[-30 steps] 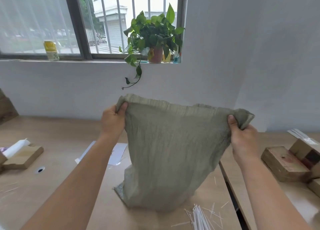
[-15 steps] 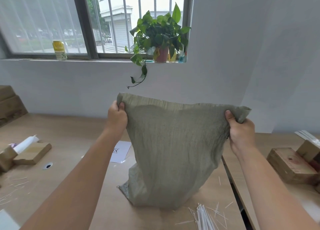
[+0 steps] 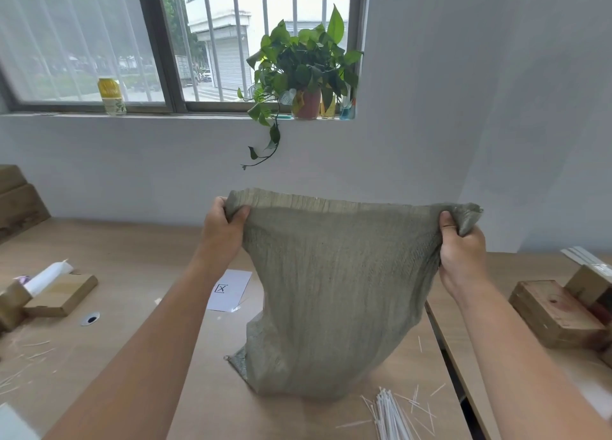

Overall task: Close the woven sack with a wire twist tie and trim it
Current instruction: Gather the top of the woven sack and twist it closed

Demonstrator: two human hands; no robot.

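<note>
A grey-green woven sack stands upright on the wooden table, its bottom resting on the tabletop. My left hand grips the left corner of its mouth and my right hand grips the right corner, holding the top edge stretched flat between them. A bundle of white ties lies on the table in front of the sack, at the lower right, with loose trimmed pieces scattered around it. No cutting tool is in sight.
A white paper sheet lies behind the sack. Wooden blocks with a white tube sit at the left, more wooden blocks at the right. A gap splits two tables. A potted plant stands on the windowsill.
My view has shifted slightly, and both hands have drawn the sack's mouth a little lower and tauter. Both hands still grip the same corners.
</note>
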